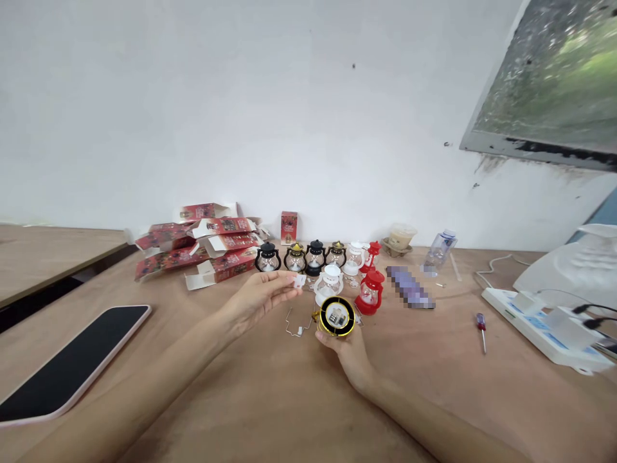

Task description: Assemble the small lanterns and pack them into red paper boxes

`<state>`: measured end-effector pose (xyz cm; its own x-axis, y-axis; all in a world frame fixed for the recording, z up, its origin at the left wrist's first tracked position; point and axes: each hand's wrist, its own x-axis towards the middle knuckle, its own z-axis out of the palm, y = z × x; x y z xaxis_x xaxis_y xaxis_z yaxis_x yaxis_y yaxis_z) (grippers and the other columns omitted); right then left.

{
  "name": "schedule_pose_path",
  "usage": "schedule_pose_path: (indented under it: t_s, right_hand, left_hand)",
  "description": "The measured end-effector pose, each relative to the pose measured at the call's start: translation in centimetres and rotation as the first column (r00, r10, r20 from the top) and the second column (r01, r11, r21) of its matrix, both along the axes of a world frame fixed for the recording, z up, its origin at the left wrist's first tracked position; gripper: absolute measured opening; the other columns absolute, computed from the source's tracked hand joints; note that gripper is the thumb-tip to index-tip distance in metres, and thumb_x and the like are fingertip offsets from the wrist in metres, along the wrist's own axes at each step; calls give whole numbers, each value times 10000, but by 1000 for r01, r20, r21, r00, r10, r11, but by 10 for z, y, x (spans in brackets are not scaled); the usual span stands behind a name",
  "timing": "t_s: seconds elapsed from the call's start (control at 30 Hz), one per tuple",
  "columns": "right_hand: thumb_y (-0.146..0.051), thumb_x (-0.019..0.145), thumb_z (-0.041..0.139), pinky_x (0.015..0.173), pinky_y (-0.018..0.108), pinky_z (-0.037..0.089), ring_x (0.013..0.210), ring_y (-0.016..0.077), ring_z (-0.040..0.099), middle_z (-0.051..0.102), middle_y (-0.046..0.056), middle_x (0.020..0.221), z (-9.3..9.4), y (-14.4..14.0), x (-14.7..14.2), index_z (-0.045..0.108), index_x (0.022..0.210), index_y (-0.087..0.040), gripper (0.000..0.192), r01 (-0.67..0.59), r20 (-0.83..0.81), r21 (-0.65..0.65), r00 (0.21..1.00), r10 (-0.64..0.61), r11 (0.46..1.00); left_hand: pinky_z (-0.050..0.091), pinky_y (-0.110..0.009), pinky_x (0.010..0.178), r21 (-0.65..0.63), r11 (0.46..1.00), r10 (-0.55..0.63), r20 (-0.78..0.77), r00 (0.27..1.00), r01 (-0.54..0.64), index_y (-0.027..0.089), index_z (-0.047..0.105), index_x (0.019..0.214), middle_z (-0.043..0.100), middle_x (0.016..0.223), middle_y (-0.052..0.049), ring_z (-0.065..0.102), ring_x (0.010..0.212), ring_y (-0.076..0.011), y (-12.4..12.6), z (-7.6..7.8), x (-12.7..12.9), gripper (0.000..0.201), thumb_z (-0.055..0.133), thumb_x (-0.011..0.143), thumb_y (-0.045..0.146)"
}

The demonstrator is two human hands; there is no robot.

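Left hand point(263, 294): I pinch a small white piece point(299, 280).
Right hand point(343, 341): I grip an upturned lantern point(336, 316).

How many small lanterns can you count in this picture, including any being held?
9: six in a back row, one white and one red in front, and one upturned in the right hand. Others may be hidden.

A bare white wall point(270, 116) rises behind the light brown wooden tabletop point(299, 399). A framed window point(554, 83) tilts in at upper right, showing blurred greenery. Soft, even light fills the room.
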<state>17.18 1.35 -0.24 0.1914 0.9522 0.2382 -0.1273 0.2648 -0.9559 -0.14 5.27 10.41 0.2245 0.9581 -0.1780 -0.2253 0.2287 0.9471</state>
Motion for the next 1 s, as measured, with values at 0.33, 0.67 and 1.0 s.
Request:
schedule_pose_path:
  t_s: [0.33,0.67,1.0]
  right_hand:
    - [-275,476,811,879,390,482,907,241,630,689,49,953,3,0,1,621,895,-191,468,-25,-14,-32,1000,25,999]
    - [-273,499,794,827,368,494,868,229,622,681,31,900,7,-3,0,610,884,-197,433,-59,17,-50,998,60,997]
    - [-200,579,711,726,287,462,793,179,572,635,-10,816,1,-3,0,568,872,-209,326,-128,149,35,981,121,991]
  left_hand:
    - [565,-197,759,72,994,-73,-57,996,77,93,666,725,704,768,-20,685,676,-102,-13,5,8,62,677,778,121]
    - [470,-244,650,496,826,-61,-396,916,269,146,546,753,609,702,-1,571,662,-114,-18,-6,6,307,579,822,443]
    - [325,-261,613,794,52,723,-448,525,606,156,514,734,555,691,-10,448,639,-135,-35,0,12,337,325,981,285]
